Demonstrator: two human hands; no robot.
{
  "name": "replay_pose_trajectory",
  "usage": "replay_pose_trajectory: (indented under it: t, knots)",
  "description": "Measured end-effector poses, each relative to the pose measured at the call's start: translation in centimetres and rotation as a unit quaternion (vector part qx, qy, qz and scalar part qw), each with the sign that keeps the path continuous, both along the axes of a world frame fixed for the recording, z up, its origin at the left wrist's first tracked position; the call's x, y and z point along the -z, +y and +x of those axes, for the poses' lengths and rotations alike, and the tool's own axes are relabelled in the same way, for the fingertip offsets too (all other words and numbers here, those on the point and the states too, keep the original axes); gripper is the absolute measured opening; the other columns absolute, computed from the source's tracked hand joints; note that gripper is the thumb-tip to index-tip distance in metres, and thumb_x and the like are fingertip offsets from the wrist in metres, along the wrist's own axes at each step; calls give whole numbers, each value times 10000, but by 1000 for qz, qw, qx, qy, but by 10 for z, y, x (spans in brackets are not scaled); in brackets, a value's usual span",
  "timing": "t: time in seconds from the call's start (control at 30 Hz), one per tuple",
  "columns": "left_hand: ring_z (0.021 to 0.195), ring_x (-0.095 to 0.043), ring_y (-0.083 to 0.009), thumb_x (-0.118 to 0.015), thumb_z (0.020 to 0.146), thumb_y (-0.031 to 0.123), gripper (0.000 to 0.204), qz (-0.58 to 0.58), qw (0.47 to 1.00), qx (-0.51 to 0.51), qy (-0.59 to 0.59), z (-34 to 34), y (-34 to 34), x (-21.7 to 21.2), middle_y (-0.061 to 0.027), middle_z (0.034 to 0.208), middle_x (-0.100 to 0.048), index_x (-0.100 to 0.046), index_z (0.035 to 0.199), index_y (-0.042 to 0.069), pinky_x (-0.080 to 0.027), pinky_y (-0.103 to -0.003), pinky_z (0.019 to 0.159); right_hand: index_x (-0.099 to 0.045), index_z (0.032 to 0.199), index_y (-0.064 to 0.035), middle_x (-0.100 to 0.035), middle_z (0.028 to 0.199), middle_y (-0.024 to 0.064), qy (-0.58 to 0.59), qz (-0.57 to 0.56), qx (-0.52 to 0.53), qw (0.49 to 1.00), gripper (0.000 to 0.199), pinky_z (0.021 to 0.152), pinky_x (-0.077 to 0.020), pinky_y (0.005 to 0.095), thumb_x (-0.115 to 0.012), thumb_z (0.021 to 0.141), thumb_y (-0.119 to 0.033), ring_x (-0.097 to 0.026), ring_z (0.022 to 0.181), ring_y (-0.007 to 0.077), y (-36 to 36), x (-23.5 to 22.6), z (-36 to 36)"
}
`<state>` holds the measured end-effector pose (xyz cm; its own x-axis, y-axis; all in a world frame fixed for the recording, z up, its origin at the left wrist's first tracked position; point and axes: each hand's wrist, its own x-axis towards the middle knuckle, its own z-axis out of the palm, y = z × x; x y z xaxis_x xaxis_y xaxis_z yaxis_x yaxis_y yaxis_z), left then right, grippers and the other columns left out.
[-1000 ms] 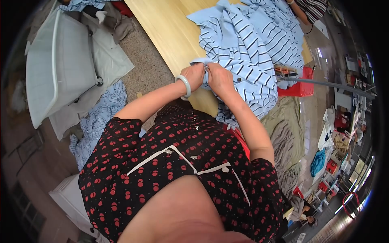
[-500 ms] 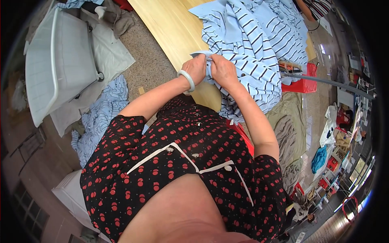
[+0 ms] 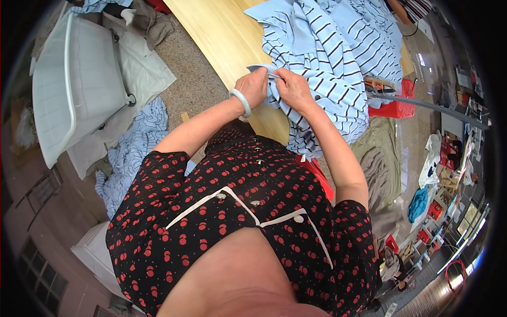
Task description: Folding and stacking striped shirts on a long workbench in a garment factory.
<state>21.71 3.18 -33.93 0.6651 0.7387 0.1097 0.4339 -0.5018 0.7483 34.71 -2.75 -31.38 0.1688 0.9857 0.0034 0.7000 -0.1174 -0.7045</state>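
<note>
A light blue shirt with dark and white stripes point(image 3: 327, 68) lies bunched over the wooden table point(image 3: 216, 37). Its plain blue edge, which looks like a collar or cuff point(image 3: 262, 68), is pinched between my two hands. My left hand point(image 3: 252, 88), with a pale bangle point(image 3: 240, 101) on its wrist, has its fingers closed on this edge from the left. Close beside it, my right hand point(image 3: 293, 91) grips the same piece with thumb and fingers pressed together. The fingertips of both hands are partly hidden by the cloth and knuckles.
At the left stands a grey wheeled bin point(image 3: 79, 84) on a pale sheet. More striped cloth point(image 3: 137, 142) lies on the floor by it. Right of the table are a red container point(image 3: 398, 103), a grey bar point(image 3: 433, 107) and olive cloth point(image 3: 375, 164). Another person's arm point(image 3: 400, 11) shows at top right.
Both hands stay on the blue edge and have shifted slightly. The edge now stands up a little more above my left fingers. The rest of the shirt lies almost as before.
</note>
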Motion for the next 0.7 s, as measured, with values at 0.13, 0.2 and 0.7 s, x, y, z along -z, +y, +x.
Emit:
replay_pose_trajectory:
  t: [0.13, 0.2, 0.7]
  knots:
    - [560, -483, -374, -430, 802, 115, 129, -18, 998, 52, -29, -3, 11, 1, -203, 564, -465, -405, 730, 12, -372, -430, 497, -536, 844, -44, -535, 663, 148, 33, -16, -10, 999, 153, 525, -400, 338, -471, 729, -120, -515, 582, 295, -1, -5, 4]
    - [586, -489, -379, -420, 800, 120, 120, -33, 998, 60, -10, -3, 14, 3, -205, 589, -479, -411, 738, 18, -379, -437, 517, -534, 838, -41, -534, 662, 147, 31, -12, -19, 999, 149, 526, -400, 335, -473, 730, -123, -516, 584, 292, 0, -4, 6]
    - [596, -434, -69, -464, 818, 157, 180, -303, 939, 141, -76, -13, 34, 0, -10, 622, -480, -517, 747, 1, -371, -234, 531, -545, 809, -21, -531, 629, 128, 93, -106, -19, 990, 201, 524, -391, 291, -533, 744, -211, -495, 541, 198, 0, -22, 10]
